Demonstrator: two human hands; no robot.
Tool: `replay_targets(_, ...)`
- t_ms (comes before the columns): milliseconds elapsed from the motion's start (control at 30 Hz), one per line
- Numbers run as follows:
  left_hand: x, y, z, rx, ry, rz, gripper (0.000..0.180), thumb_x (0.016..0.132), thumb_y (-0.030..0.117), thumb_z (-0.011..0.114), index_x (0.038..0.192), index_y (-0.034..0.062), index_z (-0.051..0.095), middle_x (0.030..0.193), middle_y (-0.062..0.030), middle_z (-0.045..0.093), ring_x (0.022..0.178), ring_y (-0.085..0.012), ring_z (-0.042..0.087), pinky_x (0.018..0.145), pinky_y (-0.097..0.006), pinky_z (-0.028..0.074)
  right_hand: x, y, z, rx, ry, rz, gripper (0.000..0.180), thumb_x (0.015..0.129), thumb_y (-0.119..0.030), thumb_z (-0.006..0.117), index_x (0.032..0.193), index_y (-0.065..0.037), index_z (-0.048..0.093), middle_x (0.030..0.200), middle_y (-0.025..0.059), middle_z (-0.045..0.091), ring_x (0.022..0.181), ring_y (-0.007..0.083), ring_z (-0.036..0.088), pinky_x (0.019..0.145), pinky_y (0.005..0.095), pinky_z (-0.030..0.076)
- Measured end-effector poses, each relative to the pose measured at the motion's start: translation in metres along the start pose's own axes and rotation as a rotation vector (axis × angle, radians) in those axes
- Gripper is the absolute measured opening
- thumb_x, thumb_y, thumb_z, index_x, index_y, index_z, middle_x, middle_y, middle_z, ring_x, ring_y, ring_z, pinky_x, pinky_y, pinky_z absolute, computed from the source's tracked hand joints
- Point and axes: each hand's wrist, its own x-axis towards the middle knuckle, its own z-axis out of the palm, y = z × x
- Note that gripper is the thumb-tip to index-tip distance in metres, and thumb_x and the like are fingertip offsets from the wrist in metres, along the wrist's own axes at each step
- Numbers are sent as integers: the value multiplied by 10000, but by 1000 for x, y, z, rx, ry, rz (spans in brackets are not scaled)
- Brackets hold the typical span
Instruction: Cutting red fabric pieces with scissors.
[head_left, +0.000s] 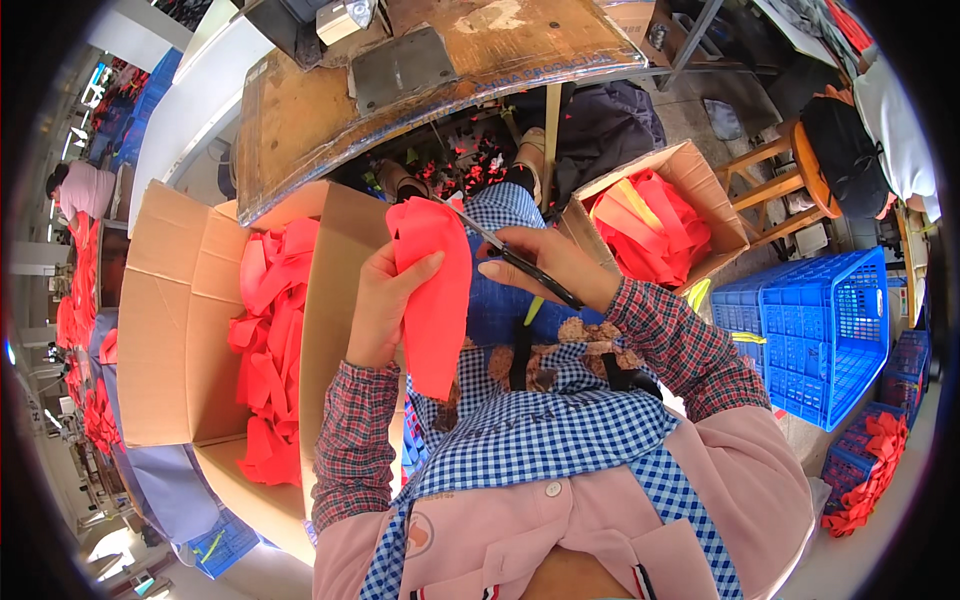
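Note:
In front of my lap, my left hand [376, 308] grips a red fabric piece [437, 310], thumb over its face. The cloth hangs down in a long strip, folded over at the top. My right hand [565, 262] is closed around black-handled scissors [545, 283]. Their metal blades point up and left, and the tips reach the upper right edge of the cloth. I cannot tell whether the blades are apart or touch the fabric. Left of me, an open cardboard box [180, 330] holds many red fabric pieces [275, 350].
Ahead stands a worn wooden table [300, 125], with small red scraps [485, 168] beneath it. A smaller cardboard box [733, 212] of red cloth is at the right. Beyond are a blue plastic crate [785, 335] and a wooden stool [805, 170]. Another person [900, 130] is at far right.

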Motion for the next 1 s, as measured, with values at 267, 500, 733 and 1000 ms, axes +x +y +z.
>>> replay_targets(267, 0, 4, 1, 110, -79, -43, 288, 883, 95, 673, 1137, -19, 599, 993, -71, 686, 831, -128, 679, 736, -258, 567, -1, 6, -1, -9, -47, -38, 360, 971, -365, 565, 1054, -15, 586, 725, -2, 484, 666, 73, 420, 602, 263, 380)
replay_targets(500, 5, 3, 2, 154, -118, -97, 283, 887, 103, 667, 1133, -19, 599, 999, -64, 682, 826, -120, 675, 728, -247, 561, -8, 20, 9, -27, 9, 20, 330, 988, -336, 537, 1018, -11, 588, 690, -11, 470, 644, 78, 411, 585, 270, 372)
replay_targets(733, 19, -3, -5, 33, -109, -114, 286, 893, 85, 657, 1156, -6, 588, 1028, -70, 674, 898, -160, 668, 795, -294, 556, -19, 28, -3, 15, 239, 95, 293, 959, -315, 599, 891, -30, 596, 612, -36, 425, 560, 55, 384, 489, 270, 323)
replay_targets(1000, 86, -5, 39, -427, -220, 162, 281, 927, 84, 617, 1202, 58, 564, 1167, -55, 623, 1104, -187, 588, 975, -365, 473, -28, 43, -22, 258, 420, 239, 247, 981, -300, 552, 927, -60, 571, 590, -31, 481, 462, 62, 447, 439, 229, 352)
